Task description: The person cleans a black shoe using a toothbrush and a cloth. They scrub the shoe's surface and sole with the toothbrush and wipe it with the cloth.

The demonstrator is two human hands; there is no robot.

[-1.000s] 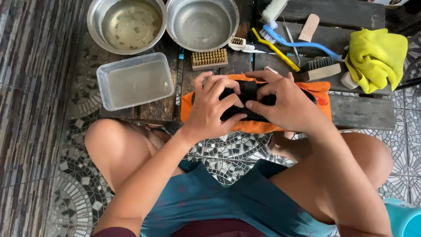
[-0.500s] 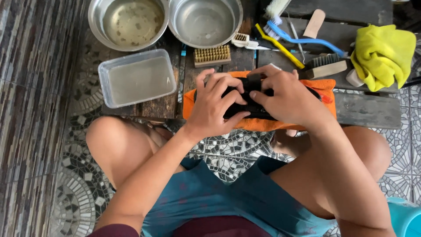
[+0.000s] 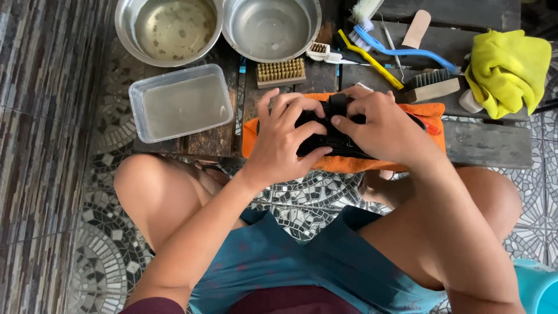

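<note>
Currently both hands clamp black shoe (image 3: 337,136) lying on orange cloth (image 3: 430,110), tabletop's near edge. Left hand (image 3: 285,139) fingers curled over it; right hand (image 3: 383,131) fingers pressing top. Advice: keep shoe pinned on cloth, grip even, wrists low. Brushes just beyond cloth.

1 head-worn camera looks steeply down, close over the lap, knees and low wooden desk (image 3: 494,145) ahead.

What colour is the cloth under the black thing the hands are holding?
Orange. The cloth lies spread under the black item, clearest in the head view.
</note>
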